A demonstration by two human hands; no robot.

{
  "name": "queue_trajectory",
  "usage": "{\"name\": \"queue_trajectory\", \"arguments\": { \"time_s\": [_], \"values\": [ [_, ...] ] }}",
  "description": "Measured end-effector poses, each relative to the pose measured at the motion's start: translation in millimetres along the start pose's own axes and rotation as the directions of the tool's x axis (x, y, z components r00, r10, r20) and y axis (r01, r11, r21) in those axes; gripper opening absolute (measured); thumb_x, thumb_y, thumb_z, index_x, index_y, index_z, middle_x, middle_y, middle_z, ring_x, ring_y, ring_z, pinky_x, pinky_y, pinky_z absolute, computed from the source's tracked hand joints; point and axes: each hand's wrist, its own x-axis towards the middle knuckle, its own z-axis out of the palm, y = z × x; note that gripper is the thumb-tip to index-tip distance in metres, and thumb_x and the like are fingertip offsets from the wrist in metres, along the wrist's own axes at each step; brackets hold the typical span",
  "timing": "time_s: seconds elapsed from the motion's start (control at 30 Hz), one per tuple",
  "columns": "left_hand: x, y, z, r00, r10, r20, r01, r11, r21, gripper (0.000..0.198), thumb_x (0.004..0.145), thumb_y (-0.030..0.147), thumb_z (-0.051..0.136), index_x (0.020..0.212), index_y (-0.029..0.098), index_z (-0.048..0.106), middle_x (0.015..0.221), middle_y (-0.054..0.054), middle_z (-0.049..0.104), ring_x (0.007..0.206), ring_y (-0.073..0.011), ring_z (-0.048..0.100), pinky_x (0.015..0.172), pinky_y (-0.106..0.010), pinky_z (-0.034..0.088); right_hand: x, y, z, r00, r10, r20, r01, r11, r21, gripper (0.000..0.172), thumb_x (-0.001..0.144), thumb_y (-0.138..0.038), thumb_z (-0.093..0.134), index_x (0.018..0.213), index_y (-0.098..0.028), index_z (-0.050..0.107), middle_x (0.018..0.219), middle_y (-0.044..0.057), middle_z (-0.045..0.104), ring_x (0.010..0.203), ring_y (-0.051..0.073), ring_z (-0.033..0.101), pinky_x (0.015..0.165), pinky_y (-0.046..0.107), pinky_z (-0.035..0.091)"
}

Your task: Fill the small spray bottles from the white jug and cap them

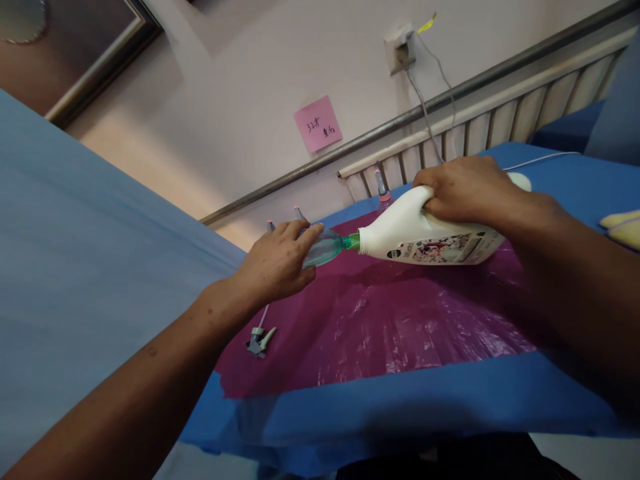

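My right hand [463,190] is wrapped round the handle of a white jug [430,230] with a printed label, tilted onto its side. The jug's open mouth meets the neck of a clear teal bottle [323,248], and green liquid [354,241] shows between them. Around the teal bottle my left hand [283,259] is closed, holding it tilted; its far end is hidden behind my fingers. Below my left hand, a grey-and-white trigger spray head [258,341] with its tube lies on the magenta plastic sheet [360,327].
Beneath the sheet is a blue-covered table [390,400]. Behind stand spray bottles, one with a pink collar [384,195]. A white radiator [480,130], cords and a wall socket [400,50] line the back. A blue curtain [90,280] hangs at left; a yellow item [623,230] lies right.
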Motion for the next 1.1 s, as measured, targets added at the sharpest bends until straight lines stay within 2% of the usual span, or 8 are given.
{"name": "queue_trajectory", "arguments": {
  "time_s": [0.23,0.53,0.87,1.1],
  "values": [
    [0.0,1.8,-3.2,1.000,0.000,0.008,0.000,1.000,0.007,0.084,0.095,0.028,0.072,0.173,0.020,0.043,0.170,-0.021,0.056,0.149,-0.0436,0.061,0.116,-0.058,0.058,-3.3,-2.4,-2.9,1.000,-0.017,-0.014,0.016,1.000,-0.022,0.038,0.096,-0.042,0.062,0.125,-0.030,0.083,0.109,0.014,0.082,0.092,0.033,0.070,0.077,0.043,0.038],
    [1.0,3.5,-6.1,1.000,-0.005,0.017,0.005,1.000,0.028,0.084,0.095,0.030,0.070,0.173,0.025,0.040,0.171,-0.019,0.055,0.150,-0.0405,0.060,0.117,-0.054,0.057,-1.4,0.0,0.3,0.999,-0.025,-0.030,0.024,0.999,-0.027,0.036,0.096,-0.049,0.063,0.120,-0.033,0.084,0.109,0.015,0.084,0.093,0.039,0.073,0.075,0.046,0.042],
    [3.7,5.6,-9.6,0.998,-0.021,0.052,0.017,0.997,0.071,0.084,0.097,0.031,0.069,0.175,0.025,0.038,0.174,-0.019,0.053,0.153,-0.0422,0.058,0.121,-0.058,0.054,-0.7,0.7,-0.2,0.999,-0.028,-0.022,0.028,0.999,-0.038,0.037,0.096,-0.047,0.063,0.123,-0.034,0.084,0.106,0.013,0.083,0.092,0.036,0.071,0.076,0.045,0.042],
    [4.0,7.5,-11.7,0.998,-0.023,0.050,0.018,0.996,0.086,0.084,0.097,0.032,0.069,0.175,0.026,0.038,0.172,-0.019,0.055,0.152,-0.0422,0.058,0.119,-0.058,0.055,-1.3,0.6,0.0,0.999,-0.031,-0.024,0.030,0.999,-0.042,0.035,0.096,-0.048,0.062,0.120,-0.035,0.083,0.106,0.013,0.083,0.092,0.037,0.072,0.076,0.045,0.042]
  ]
}}
